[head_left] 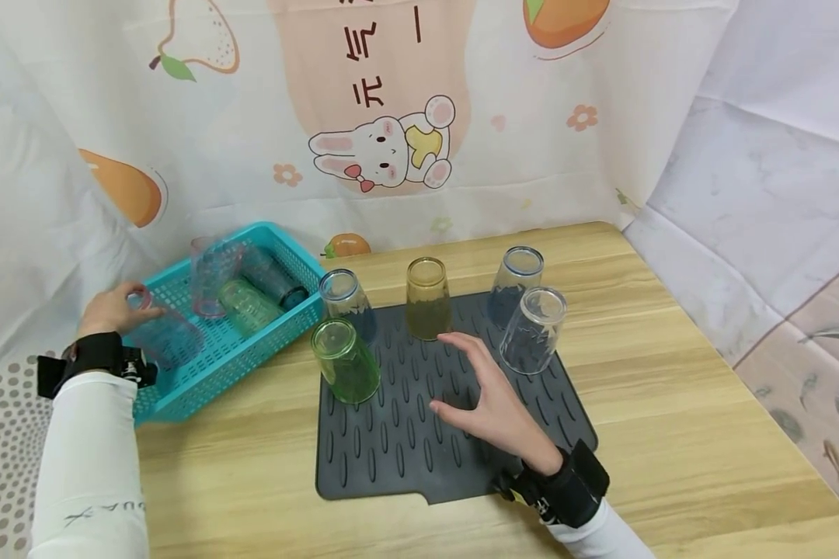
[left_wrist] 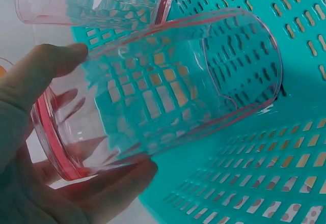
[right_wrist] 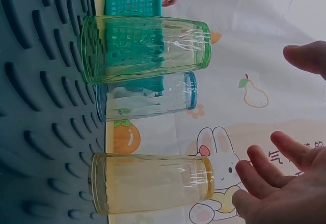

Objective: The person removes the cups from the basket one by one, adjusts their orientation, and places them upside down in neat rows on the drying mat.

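Observation:
My left hand (head_left: 114, 310) reaches into the left part of a turquoise basket (head_left: 241, 363). Its thumb and fingers grip a pink-tinted glass (left_wrist: 158, 94) around the thick-bottomed end, and the glass lies tilted. Over the dark grey drying mat (head_left: 391, 466) hovers my right hand (head_left: 492, 404), thumb and fingers spread, holding nothing. Upside down on the mat stand a green glass (head_left: 347, 363), a blue-tinted glass (head_left: 349, 303), a yellow glass (head_left: 428, 299), another bluish glass (head_left: 516, 283) and a clear glass (head_left: 534, 332). The yellow and clear glasses are nearest the right hand.
Also in the basket are a second pink glass (head_left: 211, 279), a green glass (head_left: 249, 305) lying down and a dark bluish glass (head_left: 269, 273). A printed curtain (head_left: 517, 155) hangs behind the wooden table (head_left: 678, 404).

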{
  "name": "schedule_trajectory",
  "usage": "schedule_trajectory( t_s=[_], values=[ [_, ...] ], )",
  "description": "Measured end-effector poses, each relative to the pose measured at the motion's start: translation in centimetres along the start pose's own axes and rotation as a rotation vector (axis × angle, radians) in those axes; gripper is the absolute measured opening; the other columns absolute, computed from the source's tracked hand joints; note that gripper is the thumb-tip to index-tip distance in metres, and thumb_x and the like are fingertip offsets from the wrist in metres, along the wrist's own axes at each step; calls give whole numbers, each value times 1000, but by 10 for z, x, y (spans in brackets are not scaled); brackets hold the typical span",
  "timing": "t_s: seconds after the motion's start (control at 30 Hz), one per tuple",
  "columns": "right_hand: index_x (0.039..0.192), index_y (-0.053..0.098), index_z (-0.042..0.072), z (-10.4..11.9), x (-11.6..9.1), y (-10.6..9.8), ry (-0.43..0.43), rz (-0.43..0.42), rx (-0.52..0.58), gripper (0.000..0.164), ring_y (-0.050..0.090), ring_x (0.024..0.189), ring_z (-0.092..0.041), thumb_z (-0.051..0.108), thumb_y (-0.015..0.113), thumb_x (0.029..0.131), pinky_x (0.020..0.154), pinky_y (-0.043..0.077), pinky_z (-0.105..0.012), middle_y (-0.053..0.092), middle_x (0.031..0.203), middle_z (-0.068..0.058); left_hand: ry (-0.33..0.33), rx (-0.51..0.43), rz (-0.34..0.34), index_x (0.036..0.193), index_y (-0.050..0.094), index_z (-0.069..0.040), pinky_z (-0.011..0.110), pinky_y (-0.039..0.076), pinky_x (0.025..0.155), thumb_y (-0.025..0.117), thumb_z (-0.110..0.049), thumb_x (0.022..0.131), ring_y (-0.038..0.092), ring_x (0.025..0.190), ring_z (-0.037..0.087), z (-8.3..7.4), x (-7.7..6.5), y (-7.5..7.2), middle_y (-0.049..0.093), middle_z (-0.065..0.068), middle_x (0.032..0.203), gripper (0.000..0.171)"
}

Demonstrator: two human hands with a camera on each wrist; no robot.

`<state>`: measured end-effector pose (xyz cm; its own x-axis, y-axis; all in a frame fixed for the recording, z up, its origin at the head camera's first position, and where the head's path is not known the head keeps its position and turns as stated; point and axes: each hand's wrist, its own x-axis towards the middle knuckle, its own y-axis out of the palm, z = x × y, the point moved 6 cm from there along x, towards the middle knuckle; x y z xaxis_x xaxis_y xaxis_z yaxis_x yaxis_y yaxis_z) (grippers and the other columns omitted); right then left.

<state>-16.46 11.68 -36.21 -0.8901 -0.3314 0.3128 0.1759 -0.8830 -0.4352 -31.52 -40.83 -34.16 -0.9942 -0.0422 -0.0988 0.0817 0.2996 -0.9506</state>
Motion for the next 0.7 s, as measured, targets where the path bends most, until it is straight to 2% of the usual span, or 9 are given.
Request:
schedule_trajectory(
  t_s=[0.17, 0.33, 0.53, 0.7],
  values=[
    [145, 39, 16, -1, -2, 1, 4, -1, 10, 76, 34, 134, -22, 15, 79, 80, 103, 32, -60, 36, 147, -3, 10, 18, -48, 120, 43, 13, 66, 40, 79, 64, -28, 92, 44, 98, 58, 1, -1, 2, 45, 43, 110, 54],
    [145, 39, 14, -2, -3, 0, 12, -9, 9, 76, 34, 134, -23, 15, 79, 80, 103, 32, -61, 36, 146, -4, -43, 42, -71, 123, 45, 9, 64, 42, 76, 62, -39, 94, 44, 99, 59, 1, -7, 0, 43, 43, 113, 59],
    [145, 38, 19, -8, -6, -1, 40, -21, 4, 79, 33, 135, -23, 16, 80, 79, 105, 30, -60, 38, 146, -3, -128, 35, -78, 126, 45, 5, 48, 44, 54, 57, -53, 92, 46, 89, 54, 8, -14, -2, 41, 43, 112, 68],
    [145, 38, 19, -12, -10, -2, 61, -37, 16, 78, 33, 136, -24, 16, 80, 80, 106, 28, -61, 39, 145, -3, -109, 5, -127, 123, 46, 7, 41, 37, 53, 56, -52, 93, 45, 80, 46, 6, -17, -11, 46, 41, 104, 67]
  ],
)
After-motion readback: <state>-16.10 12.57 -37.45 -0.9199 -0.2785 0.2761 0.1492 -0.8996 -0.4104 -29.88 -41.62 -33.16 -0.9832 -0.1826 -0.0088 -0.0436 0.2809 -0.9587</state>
